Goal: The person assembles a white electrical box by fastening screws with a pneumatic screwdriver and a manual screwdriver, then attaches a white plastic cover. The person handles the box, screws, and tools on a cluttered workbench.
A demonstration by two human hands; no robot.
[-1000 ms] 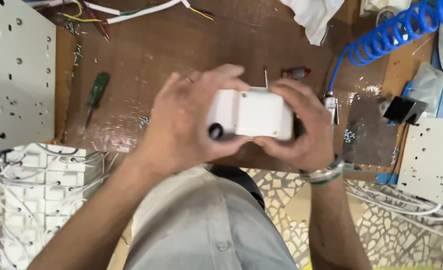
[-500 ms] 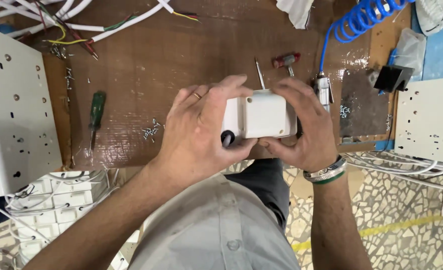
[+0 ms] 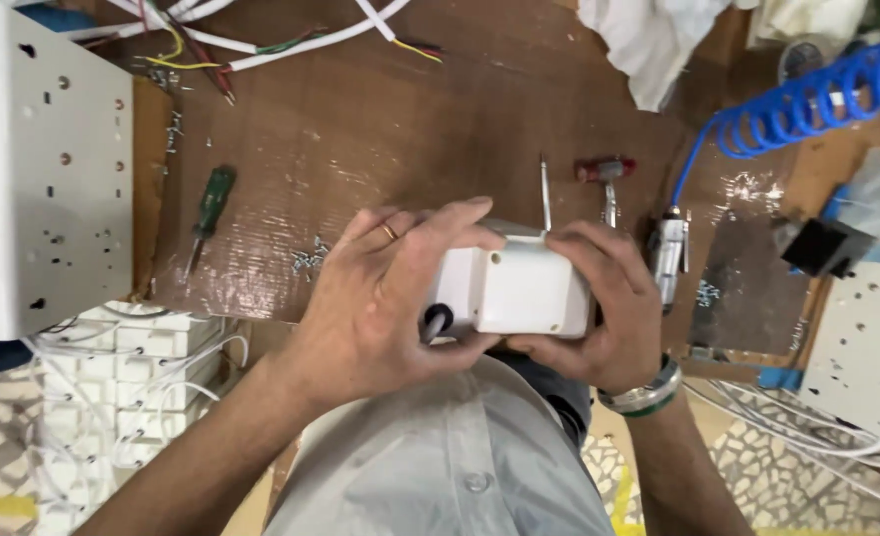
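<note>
Brown desk (image 3: 440, 129) lies beyond the fingers, a large white perforated panel (image 3: 43, 179) on it far to their left. White plastic box (image 3: 514, 288) is held above the desk edge, left hand (image 3: 380, 298) wrapped over its left end, fingers curled close, right hand (image 3: 609, 308) cupping its right side, fingers closed on it. Judgement: keep both grips firm and level; green screwdriver (image 3: 209, 203) left of fingers, loose screws (image 3: 306, 260) just beside them.
</note>
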